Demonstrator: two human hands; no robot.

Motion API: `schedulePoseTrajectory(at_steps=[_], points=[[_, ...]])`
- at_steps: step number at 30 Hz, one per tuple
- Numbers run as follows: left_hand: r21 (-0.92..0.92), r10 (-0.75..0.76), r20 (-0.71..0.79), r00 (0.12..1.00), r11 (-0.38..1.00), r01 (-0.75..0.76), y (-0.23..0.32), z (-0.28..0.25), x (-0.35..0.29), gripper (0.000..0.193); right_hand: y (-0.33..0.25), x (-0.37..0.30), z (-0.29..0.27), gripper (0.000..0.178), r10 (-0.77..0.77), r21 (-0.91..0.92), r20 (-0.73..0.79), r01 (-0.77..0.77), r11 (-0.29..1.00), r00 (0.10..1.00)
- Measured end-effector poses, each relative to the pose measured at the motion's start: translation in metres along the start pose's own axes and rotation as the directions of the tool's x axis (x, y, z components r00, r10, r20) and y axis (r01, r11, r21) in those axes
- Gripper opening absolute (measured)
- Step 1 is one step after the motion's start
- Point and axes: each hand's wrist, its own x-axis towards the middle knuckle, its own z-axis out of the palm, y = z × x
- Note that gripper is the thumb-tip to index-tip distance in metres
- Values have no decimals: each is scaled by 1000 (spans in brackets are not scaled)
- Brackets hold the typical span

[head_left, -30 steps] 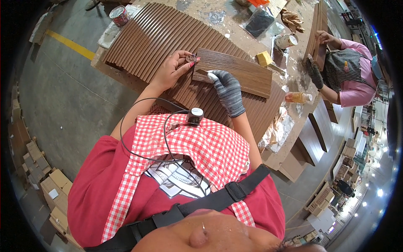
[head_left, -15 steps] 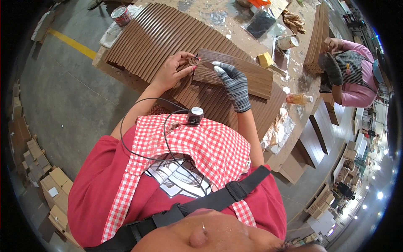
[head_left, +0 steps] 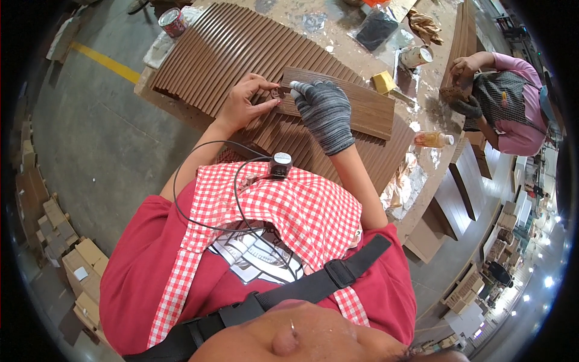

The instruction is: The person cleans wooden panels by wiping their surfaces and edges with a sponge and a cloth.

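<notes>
My left hand (head_left: pixel 244 102), bare, pinches a small round brown piece (head_left: pixel 277 93), perhaps a lid with brown paste; its kind is too small to be sure. My right hand (head_left: pixel 324 113), in a grey striped glove, is closed with its fingertips at that piece. A thin, dark, flat blade (head_left: pixel 287 91) shows between the gloved fingertips and the round piece, mostly hidden by the glove. Under my hands a flat brown wood-grain board (head_left: pixel 371 114) lies across ribbed brown panels (head_left: pixel 241 51).
Farther over the stained worktable (head_left: pixel 329 33) are a yellow block (head_left: pixel 383 82), a white cup (head_left: pixel 416 57), a bottle of amber liquid (head_left: pixel 433 139) and a dark plastic packet (head_left: pixel 375 29). A paint can (head_left: pixel 172 23) stands far left. A co-worker (head_left: pixel 522 102) handles brown strips at right.
My right hand has turned and shifted slightly left, bringing the blade to the round piece. My left hand stays nearly in place. The co-worker's hands have moved.
</notes>
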Motion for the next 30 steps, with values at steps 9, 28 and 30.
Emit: schedulePoseTrajectory(at_steps=[9, 28, 30], points=[[14, 14, 12, 1000, 1000, -14, -5, 0, -2, 31, 6, -7, 15, 19, 100, 237, 62, -112, 965, 993], [-375, -226, 12, 974, 902, 214, -14, 5, -6, 27, 26, -34, 19, 17, 325, 883, 271, -369, 291, 906], [-430, -169, 29, 985, 888, 165, -15, 4, -5, 27, 26, -38, 19, 17, 172, 742, 88, -179, 646, 981]])
